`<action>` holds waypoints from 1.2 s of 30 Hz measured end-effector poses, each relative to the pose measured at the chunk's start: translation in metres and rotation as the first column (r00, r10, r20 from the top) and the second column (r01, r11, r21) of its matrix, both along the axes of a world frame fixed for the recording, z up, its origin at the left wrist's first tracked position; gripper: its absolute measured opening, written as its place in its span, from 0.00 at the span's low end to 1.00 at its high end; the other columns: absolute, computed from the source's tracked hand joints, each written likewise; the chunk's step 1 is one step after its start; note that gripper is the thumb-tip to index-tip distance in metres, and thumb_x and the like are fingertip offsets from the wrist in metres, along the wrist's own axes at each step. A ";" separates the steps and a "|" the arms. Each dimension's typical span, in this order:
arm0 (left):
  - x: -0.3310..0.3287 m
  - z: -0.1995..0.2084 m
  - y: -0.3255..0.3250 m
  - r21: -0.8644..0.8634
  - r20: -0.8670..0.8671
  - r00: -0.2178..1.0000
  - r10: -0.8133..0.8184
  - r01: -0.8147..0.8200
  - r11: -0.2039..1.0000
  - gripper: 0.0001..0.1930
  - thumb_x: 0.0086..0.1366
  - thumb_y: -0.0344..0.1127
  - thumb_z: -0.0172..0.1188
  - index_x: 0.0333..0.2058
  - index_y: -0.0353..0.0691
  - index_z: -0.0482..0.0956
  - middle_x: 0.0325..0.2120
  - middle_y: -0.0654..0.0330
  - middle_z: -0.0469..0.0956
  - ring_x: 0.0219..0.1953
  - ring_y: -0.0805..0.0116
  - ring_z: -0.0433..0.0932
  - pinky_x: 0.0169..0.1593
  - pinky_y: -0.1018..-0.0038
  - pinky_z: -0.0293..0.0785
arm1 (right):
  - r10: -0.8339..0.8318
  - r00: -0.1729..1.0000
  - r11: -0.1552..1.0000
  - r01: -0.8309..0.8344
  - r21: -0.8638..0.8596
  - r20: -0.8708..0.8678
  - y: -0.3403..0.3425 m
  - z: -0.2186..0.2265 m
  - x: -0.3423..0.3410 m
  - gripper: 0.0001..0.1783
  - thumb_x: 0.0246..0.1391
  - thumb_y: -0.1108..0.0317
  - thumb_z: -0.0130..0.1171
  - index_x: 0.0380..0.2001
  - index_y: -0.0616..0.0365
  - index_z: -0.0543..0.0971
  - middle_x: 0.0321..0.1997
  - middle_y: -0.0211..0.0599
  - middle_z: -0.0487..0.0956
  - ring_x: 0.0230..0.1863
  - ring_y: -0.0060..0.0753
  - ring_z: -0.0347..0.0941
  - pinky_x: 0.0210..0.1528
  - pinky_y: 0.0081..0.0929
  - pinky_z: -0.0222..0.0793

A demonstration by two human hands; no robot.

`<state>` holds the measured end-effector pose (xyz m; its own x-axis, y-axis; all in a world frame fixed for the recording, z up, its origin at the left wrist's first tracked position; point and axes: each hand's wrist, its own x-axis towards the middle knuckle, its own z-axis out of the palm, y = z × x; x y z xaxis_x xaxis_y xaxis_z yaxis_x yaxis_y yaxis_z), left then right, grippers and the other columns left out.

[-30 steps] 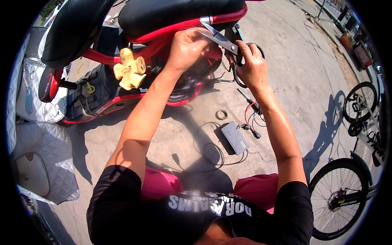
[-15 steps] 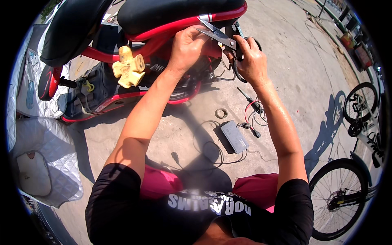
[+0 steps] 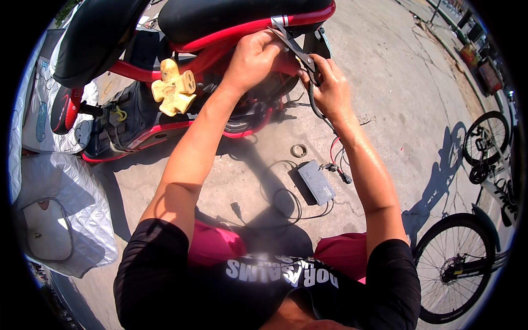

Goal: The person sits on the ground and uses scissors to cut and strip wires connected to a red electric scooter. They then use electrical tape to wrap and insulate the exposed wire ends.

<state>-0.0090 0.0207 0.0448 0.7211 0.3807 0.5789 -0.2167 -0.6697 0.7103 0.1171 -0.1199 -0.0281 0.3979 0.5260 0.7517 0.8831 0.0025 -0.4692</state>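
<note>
Large black-handled scissors [image 3: 306, 59] are in my right hand [image 3: 331, 91], their blades pointing up and left beside the fingers of my left hand [image 3: 252, 61]. The blades lie nearly together. My left hand is closed in a pinch; whatever its fingertips hold is too small or hidden to make out. Both hands are raised just in front of a red scooter [image 3: 242, 38], below its black seat [image 3: 236, 19]. A yellow cross-shaped socket adapter [image 3: 174, 91] appears left of my left forearm, against the scooter's frame.
On the concrete lie a grey charger box [image 3: 316, 184] with a looped black cable, a plug [image 3: 236, 209], a tape roll [image 3: 298, 150] and red and black wires [image 3: 336, 154]. Bicycles [image 3: 454, 269] stand at the right. A silver quilted cover [image 3: 91, 214] hangs at the left.
The scissors' blades have come closer together and turned steeper. My right hand has shifted slightly left and down; my left hand stays almost in place.
</note>
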 end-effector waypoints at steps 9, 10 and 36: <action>-0.001 -0.003 0.015 0.005 0.038 0.976 -0.216 0.216 0.976 0.07 0.63 0.22 0.55 0.38 0.35 0.79 0.25 0.71 0.73 0.29 0.83 0.68 0.35 0.83 0.66 | 0.411 0.647 0.867 -0.495 0.056 -0.642 -0.002 -0.008 -0.009 0.26 0.57 0.48 0.59 0.47 0.60 0.77 0.24 0.22 0.71 0.27 0.20 0.66 0.30 0.23 0.64; -0.002 -0.001 0.016 0.006 0.015 0.971 -0.237 0.237 0.972 0.07 0.63 0.22 0.55 0.38 0.35 0.79 0.24 0.71 0.73 0.28 0.83 0.67 0.34 0.83 0.65 | 0.425 0.600 0.845 -0.532 0.059 -0.678 -0.004 -0.008 -0.009 0.26 0.57 0.48 0.59 0.47 0.60 0.77 0.24 0.22 0.70 0.27 0.20 0.66 0.30 0.23 0.64; -0.001 -0.002 0.026 0.071 -0.044 0.927 -0.373 0.376 0.924 0.08 0.60 0.18 0.54 0.35 0.34 0.80 0.32 0.66 0.74 0.32 0.79 0.70 0.36 0.83 0.66 | 0.409 0.171 0.863 0.248 0.441 -0.897 -0.043 -0.047 0.059 0.16 0.61 0.57 0.49 0.41 0.59 0.65 0.20 0.26 0.59 0.17 0.20 0.55 0.16 0.23 0.55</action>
